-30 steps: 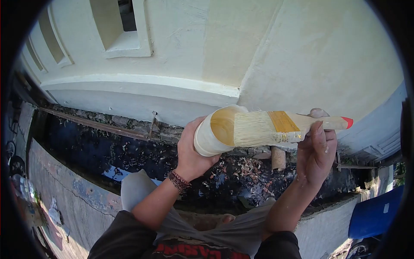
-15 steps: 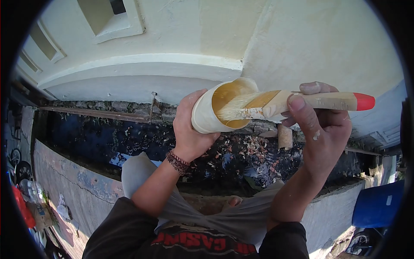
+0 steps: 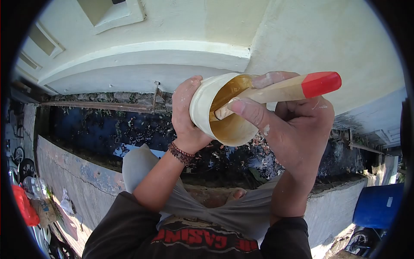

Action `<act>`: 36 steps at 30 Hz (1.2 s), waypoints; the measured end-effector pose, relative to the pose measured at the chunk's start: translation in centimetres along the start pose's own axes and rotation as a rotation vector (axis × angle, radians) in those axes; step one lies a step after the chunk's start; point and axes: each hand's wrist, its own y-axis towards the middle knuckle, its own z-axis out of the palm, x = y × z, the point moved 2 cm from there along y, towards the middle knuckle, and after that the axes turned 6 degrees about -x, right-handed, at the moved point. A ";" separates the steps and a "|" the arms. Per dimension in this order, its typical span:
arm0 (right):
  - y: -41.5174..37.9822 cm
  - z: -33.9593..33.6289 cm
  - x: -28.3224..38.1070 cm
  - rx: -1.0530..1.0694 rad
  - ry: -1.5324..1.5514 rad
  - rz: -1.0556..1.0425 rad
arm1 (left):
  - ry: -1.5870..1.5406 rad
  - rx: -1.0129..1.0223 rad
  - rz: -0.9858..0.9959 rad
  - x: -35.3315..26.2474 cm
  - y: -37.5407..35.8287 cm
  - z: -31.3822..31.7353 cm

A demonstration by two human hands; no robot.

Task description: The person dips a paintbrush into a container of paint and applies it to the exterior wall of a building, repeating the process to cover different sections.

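Note:
A cream-coloured paint cup [image 3: 199, 103], tilted with its mouth to the right, is gripped around its side by my left hand [image 3: 186, 114]. Yellowish paint coats its inner wall. Between the thumb and fingers of my right hand [image 3: 293, 125] is a paintbrush [image 3: 280, 91] with a pale wooden handle and a red end. Its bristle end is down inside the cup, so the bristles are hidden. Specks of paint dot my right thumb and fingers.
A cream wall [image 3: 310, 43] with a ledge [image 3: 172, 48] rises in front. Below it runs a ditch of dark water [image 3: 95, 129] with floating leaves, bordered by a concrete edge [image 3: 82, 168]. A blue barrel [image 3: 379, 206] stands at the right; a red item [image 3: 23, 205] is at far left.
My right hand has moved left and pushed the brush deeper into the cup; its bristles showed at the mouth before. The cup has turned slightly, its mouth facing me more.

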 end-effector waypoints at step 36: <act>1.1 -2.8 -0.8 0.242 0.035 -0.269 | -0.158 0.236 -0.352 -0.2 0.5 1.4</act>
